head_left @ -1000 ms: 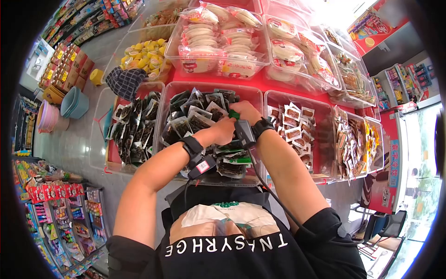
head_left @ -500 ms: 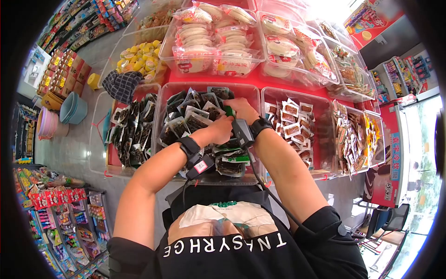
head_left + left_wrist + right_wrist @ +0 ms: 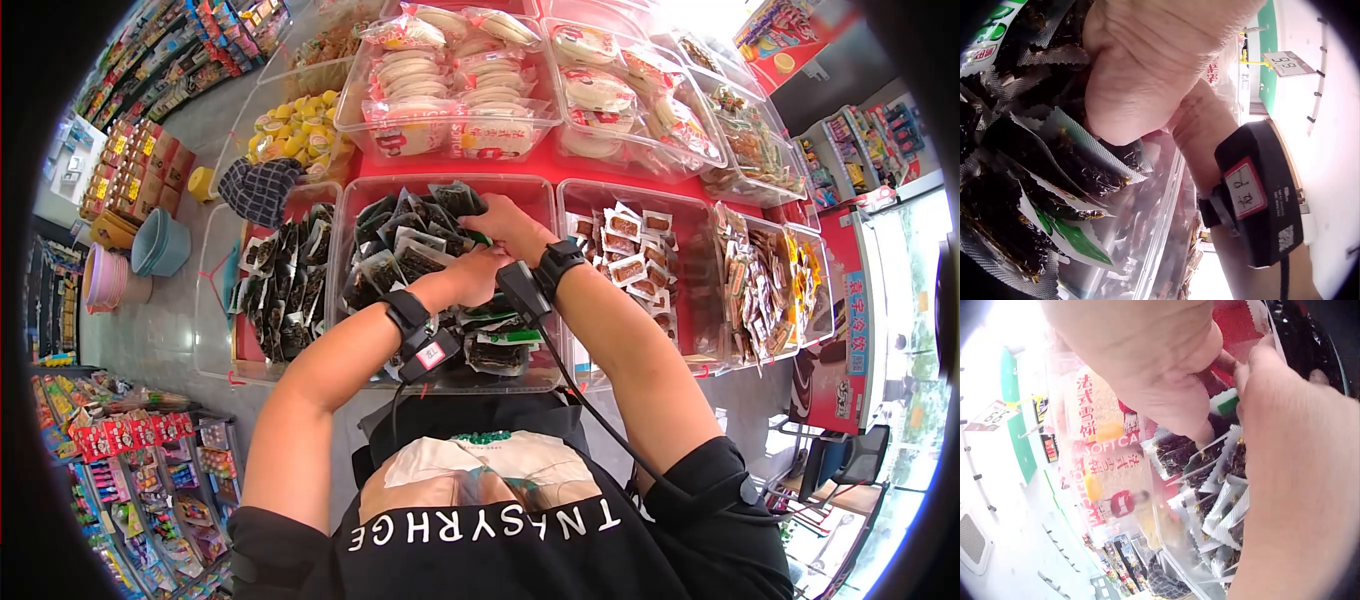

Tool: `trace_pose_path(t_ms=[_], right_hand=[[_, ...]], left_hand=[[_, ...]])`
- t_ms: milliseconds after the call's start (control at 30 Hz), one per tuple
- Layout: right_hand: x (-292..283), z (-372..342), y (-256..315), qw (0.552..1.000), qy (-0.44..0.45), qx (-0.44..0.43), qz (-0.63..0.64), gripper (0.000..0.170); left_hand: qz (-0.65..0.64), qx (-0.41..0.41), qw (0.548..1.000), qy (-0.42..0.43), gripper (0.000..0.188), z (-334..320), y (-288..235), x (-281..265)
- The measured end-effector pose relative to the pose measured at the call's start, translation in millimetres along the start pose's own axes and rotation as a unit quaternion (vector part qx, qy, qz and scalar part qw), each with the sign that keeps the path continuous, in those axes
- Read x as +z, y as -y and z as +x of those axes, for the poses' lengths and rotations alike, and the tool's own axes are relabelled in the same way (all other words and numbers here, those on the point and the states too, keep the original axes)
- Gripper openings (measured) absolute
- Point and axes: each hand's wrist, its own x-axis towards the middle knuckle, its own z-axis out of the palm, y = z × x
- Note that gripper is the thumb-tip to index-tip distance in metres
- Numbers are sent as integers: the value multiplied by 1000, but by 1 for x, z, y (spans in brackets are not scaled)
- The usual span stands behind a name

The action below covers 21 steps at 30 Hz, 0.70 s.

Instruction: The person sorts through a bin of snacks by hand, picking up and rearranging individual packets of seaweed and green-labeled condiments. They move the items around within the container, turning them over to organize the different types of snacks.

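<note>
Both hands work over a clear plastic bin (image 3: 545, 350) of dark snack packets (image 3: 418, 262). My right hand (image 3: 512, 226) reaches to its back right part, fingers curled down at a dark packet (image 3: 457, 198) that stands upright. Close in front is my left hand (image 3: 478, 276), its fingers meeting the right hand. In the right wrist view the left hand (image 3: 1297, 419) pinches a dark glossy packet (image 3: 1300, 340), and a green-and-white packet edge (image 3: 1229, 405) shows between the hands. The left wrist view shows the heel of the left hand (image 3: 1141, 75) over packets with serrated edges (image 3: 1079, 150); its fingertips are hidden.
A bin of similar dark packets (image 3: 290, 280) stands on the left, with a checked cloth (image 3: 258, 190) at its back corner. Brown snack packets (image 3: 625, 265) fill the bin on the right. Behind are bins of bagged round crackers (image 3: 410, 85) and yellow cups (image 3: 300, 125).
My right hand has moved back and left to the upright packet. Less of the green packet shows between the hands. The left hand stays nearly in place.
</note>
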Motion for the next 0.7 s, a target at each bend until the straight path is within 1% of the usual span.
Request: trace_pose_path(t_ms=[33,100,200,233,267,300,333,400,433,467,533,600,633,667,700], right_hand=[[0,2,3,996,-20,-28,-80,48],[8,7,13,967,-60,-81,-235,45],[20,-14,36,952,-138,-57,-269,47],[27,-19,46,946,-156,-59,-276,46],[33,-25,58,946,-162,-78,-271,45],[39,-32,71,945,-167,-96,-265,44],[46,-36,81,944,-171,-114,-259,43],[63,-38,96,928,-166,-174,-286,40],[72,-37,100,899,-166,-212,-346,38],[82,-37,103,878,-156,-221,-394,37],[93,-32,101,823,-157,-266,-477,37],[80,-30,101,856,-143,-231,-441,36],[69,-35,108,892,-98,-190,-398,36],[61,-35,107,891,-118,-214,-383,34],[53,-35,108,911,-115,-213,-333,33]], left_hand=[[-7,12,1000,8,41,-1,-5,-5],[-21,35,999,24,40,-5,-16,-18],[-8,76,997,3,37,-9,-13,-14],[-43,103,994,5,36,0,24,20],[-189,38,981,25,37,-7,28,17],[-331,-28,942,43,39,-15,27,11],[-390,-57,918,40,39,-19,27,7],[-329,-34,944,18,40,-24,27,-3],[-284,-16,959,10,40,-24,27,-6],[-243,1,970,0,40,-21,26,-8],[-195,17,981,-7,41,-18,27,-9],[-158,28,987,-13,42,-15,27,-9],[-142,30,989,-9,42,-14,27,-8],[-126,32,991,-6,43,-11,28,-7],[-115,33,993,-1,43,-7,29,-6]])
